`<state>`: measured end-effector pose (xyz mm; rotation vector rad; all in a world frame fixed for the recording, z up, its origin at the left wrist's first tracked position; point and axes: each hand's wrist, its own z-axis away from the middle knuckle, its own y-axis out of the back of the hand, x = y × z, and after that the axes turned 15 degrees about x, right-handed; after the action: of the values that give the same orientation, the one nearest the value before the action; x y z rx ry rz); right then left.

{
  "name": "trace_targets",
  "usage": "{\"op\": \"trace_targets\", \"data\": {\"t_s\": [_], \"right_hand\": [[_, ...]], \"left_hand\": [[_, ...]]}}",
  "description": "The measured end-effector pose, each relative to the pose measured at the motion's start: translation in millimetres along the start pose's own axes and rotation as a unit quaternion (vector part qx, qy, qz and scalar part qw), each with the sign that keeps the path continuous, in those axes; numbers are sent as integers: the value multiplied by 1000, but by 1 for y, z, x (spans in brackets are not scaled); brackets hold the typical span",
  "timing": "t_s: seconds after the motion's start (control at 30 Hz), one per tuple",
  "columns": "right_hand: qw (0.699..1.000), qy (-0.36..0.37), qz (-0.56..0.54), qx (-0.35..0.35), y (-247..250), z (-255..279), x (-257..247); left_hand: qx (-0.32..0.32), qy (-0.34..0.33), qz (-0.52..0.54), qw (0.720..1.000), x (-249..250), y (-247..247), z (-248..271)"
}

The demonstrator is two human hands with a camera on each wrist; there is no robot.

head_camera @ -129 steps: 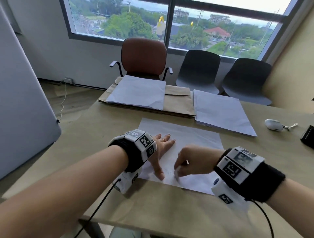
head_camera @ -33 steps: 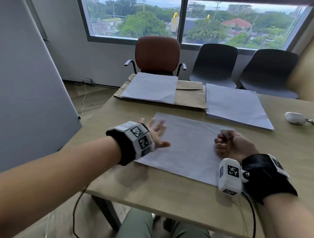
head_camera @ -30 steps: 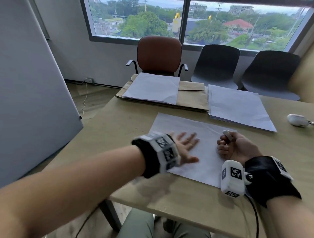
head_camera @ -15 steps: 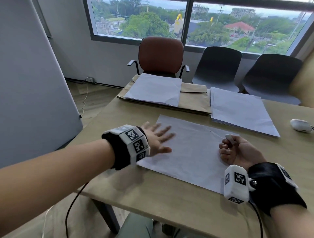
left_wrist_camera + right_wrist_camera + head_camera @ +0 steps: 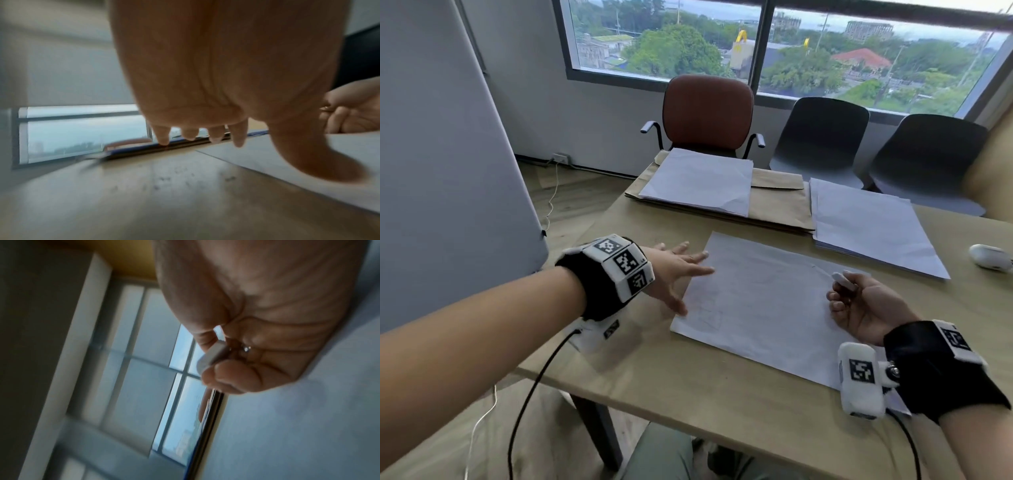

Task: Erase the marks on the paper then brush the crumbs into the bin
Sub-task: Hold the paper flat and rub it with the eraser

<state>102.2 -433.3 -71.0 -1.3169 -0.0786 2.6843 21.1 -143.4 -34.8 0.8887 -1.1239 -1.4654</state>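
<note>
The sheet of paper (image 5: pixel 767 305) lies flat on the wooden desk (image 5: pixel 688 394), near its front edge, and faint pencil marks show on the left part of it. Some small dark crumbs (image 5: pixel 164 179) lie on the bare desk just left of the sheet; this view is blurred, so I cannot tell more about them. The left hand (image 5: pixel 671 270) is over the left edge of the paper with straight, spread fingers, and its grip is fully open with nothing in it. I cannot tell if the fingers touch the sheet. The right hand (image 5: pixel 866 308) rests at the right side of the paper, palm turned up, and its grip is closed around a white eraser (image 5: pixel 844 281), which sticks out between the thumb and the curled fingers. Farther back on the desk there are two other stacks of white sheets, one (image 5: pixel 698 181) on brown envelopes (image 5: pixel 777 209) and one (image 5: pixel 869 226) to the right. A small white object (image 5: pixel 989 257) lies near the right edge. Behind the desk stand a brown armchair (image 5: pixel 707 111) and two dark chairs (image 5: pixel 822 137).
</note>
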Motion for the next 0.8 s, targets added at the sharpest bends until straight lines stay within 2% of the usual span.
{"op": "trace_targets", "data": {"t_s": [0.1,0.2,0.27,0.4,0.47,0.6,0.67,0.73,0.8], "right_hand": [[993,45,109,19,-13,8,-4],[969,99,222,-39,-37,23,-9],[931,141,325,-85,-62,36,-10],[830,200,499,-146,-114,51,-7],[785,241,554,-138,-134,50,-5],[694,358,621,-61,-156,42,9],[654,414,629,-67,-157,45,22],[634,427,634,-117,-153,51,30],[640,402,637,-152,-151,50,26]], "left_hand": [[-20,-14,19,1000,0,-7,-6],[-15,-11,28,999,0,-9,-12],[-14,-7,46,999,-2,-10,-14],[-5,9,60,998,-6,-13,-14],[-9,8,48,999,-6,-13,-14],[-13,0,15,1000,-5,-13,-15],[-12,-3,1,1000,-4,-13,-15],[-14,-6,-5,1000,-3,-12,-15],[-16,-8,-10,1000,-3,-12,-15]]}}
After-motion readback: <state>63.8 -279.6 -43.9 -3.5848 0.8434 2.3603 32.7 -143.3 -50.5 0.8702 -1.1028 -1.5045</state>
